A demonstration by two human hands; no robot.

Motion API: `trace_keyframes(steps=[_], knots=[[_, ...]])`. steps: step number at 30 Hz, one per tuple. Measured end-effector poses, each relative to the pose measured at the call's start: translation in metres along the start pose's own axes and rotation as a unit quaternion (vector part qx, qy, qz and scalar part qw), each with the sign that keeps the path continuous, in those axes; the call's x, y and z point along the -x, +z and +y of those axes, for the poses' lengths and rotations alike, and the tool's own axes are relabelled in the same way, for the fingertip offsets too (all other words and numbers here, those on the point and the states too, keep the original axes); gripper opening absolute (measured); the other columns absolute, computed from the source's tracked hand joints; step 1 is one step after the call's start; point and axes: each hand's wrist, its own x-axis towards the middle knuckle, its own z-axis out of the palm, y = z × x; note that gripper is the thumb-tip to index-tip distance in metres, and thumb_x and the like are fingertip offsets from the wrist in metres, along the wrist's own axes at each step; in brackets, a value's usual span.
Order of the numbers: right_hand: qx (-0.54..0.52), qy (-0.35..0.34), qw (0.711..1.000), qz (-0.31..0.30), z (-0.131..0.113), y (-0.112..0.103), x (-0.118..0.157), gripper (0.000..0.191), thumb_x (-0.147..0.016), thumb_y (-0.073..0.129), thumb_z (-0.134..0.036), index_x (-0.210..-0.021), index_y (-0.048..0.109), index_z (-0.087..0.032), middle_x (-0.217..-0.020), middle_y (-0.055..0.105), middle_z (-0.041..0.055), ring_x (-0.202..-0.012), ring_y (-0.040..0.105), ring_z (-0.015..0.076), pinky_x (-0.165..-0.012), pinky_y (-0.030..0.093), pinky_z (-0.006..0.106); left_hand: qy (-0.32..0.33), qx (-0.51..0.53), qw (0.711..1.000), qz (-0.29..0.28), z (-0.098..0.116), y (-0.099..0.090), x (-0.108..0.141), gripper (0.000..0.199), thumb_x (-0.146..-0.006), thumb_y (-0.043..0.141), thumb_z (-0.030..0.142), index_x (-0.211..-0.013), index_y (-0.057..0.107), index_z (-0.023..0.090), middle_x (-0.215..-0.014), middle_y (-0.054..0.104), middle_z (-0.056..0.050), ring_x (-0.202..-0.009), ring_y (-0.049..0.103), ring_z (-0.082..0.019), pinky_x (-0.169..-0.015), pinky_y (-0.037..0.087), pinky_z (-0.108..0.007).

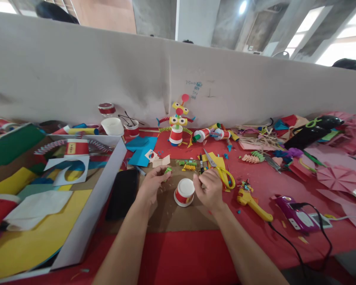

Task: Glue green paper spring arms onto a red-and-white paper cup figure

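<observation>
A small green paper piece is pinched between the thumb and fingers of my left hand. Just right of the cup, my right hand has its fingers curled together; whatever they may hold is hidden. Between both hands a red and white paper cup stands upside down on a brown board. Folded green and yellow paper strips lie behind the cup. Yellow-handled scissors rest beyond my right hand.
A black phone lies left of my left hand, beside a box of coloured paper. A yellow glue gun and purple device lie right. A paper-cup figure stands at the back.
</observation>
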Motion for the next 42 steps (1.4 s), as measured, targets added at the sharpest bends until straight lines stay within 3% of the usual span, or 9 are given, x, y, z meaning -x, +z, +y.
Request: trace_keyframes(steps=[2,5,9,14,17,25,30,36,42], knots=[[0.052,0.053,0.996,-0.042,0.009,-0.002,-0.002,0.036,-0.091,0.048,-0.025,-0.055,0.048,-0.021,-0.056,0.055,0.0012,-0.065,0.051,0.0163,-0.072,0.038,0.031,0.010,-0.028,0.999,0.019,-0.001,-0.002,-0.001,0.035,-0.054,0.078,0.033,-0.083,0.070,0.016,-0.078,0.065,-0.002,-0.068,0.052,-0.013,-0.062,0.036,-0.024],[0.127,0.152,0.971,-0.136,0.029,-0.005,-0.006,0.020,-0.088,0.050,-0.022,-0.081,0.068,-0.020,-0.079,0.070,0.0064,-0.079,0.059,0.0196,-0.076,0.041,0.032,0.025,-0.081,0.995,0.043,-0.002,-0.004,-0.001,0.032,-0.053,0.077,0.032,-0.080,0.071,0.016,-0.080,0.068,-0.004,-0.071,0.054,-0.016,-0.065,0.039,-0.026],[0.178,0.200,0.941,-0.207,0.060,-0.007,-0.028,0.021,-0.084,0.053,-0.018,-0.088,0.073,-0.023,-0.092,0.072,0.0096,-0.092,0.061,0.0256,-0.077,0.043,0.036,0.031,-0.113,0.992,0.051,0.000,-0.003,0.001,0.031,-0.053,0.077,0.030,-0.082,0.074,0.018,-0.081,0.071,-0.005,-0.073,0.057,-0.019,-0.066,0.041,-0.028],[0.226,0.252,0.893,-0.298,0.107,0.000,-0.080,0.020,-0.085,0.056,-0.018,-0.096,0.072,-0.022,-0.101,0.070,0.0105,-0.101,0.060,0.0272,-0.083,0.047,0.040,0.052,-0.128,0.989,0.053,0.000,-0.003,0.001,0.030,-0.051,0.078,0.030,-0.078,0.075,0.019,-0.078,0.072,-0.006,-0.072,0.058,-0.020,-0.065,0.042,-0.028],[0.248,0.275,0.857,-0.360,0.132,0.009,-0.104,0.026,-0.090,0.057,-0.030,-0.112,0.061,-0.017,-0.115,0.062,0.0088,-0.101,0.061,0.0222,-0.085,0.051,0.042,0.059,-0.141,0.987,0.047,-0.002,-0.005,-0.002,0.027,-0.051,0.077,0.029,-0.077,0.075,0.019,-0.076,0.072,-0.006,-0.072,0.059,-0.021,-0.065,0.042,-0.029],[0.230,0.237,0.820,-0.466,0.158,0.034,-0.116,0.032,-0.090,0.057,-0.034,-0.119,0.056,-0.019,-0.121,0.058,0.0080,-0.102,0.060,0.0214,-0.085,0.052,0.041,0.047,-0.161,0.985,0.047,-0.004,-0.006,-0.005,0.021,-0.056,0.072,0.024,-0.076,0.075,0.019,-0.082,0.074,-0.008,-0.078,0.063,-0.025,-0.072,0.045,-0.034],[0.252,0.252,0.836,-0.416,0.153,0.035,-0.124,0.035,-0.090,0.058,-0.035,-0.120,0.055,-0.018,-0.121,0.058,0.0084,-0.102,0.060,0.0210,-0.085,0.052,0.041,0.062,-0.205,0.975,0.059,-0.008,-0.008,-0.008,0.014,-0.052,0.074,0.020,-0.066,0.075,0.022,-0.076,0.075,-0.008,-0.081,0.064,-0.030,-0.080,0.044,-0.039],[0.240,0.243,0.907,-0.248,0.132,0.002,-0.135,0.028,-0.087,0.050,-0.011,-0.112,0.062,-0.009,-0.104,0.067,0.0213,-0.109,0.059,0.0343,-0.094,0.040,0.051,0.114,-0.265,0.957,0.040,-0.012,-0.006,-0.004,0.017,-0.053,0.073,0.013,-0.063,0.075,0.026,-0.073,0.073,-0.008,-0.085,0.063,-0.031,-0.085,0.041,-0.040],[0.080,0.233,0.962,-0.114,0.097,-0.016,-0.102,0.036,-0.088,0.042,-0.020,-0.118,0.059,-0.011,-0.107,0.069,0.0150,-0.096,0.065,0.0232,-0.083,0.049,0.035,0.134,-0.242,0.959,0.063,-0.011,-0.008,-0.005,0.019,-0.051,0.075,0.007,-0.055,0.072,0.025,-0.063,0.066,-0.005,-0.082,0.061,-0.027,-0.084,0.041,-0.036]])
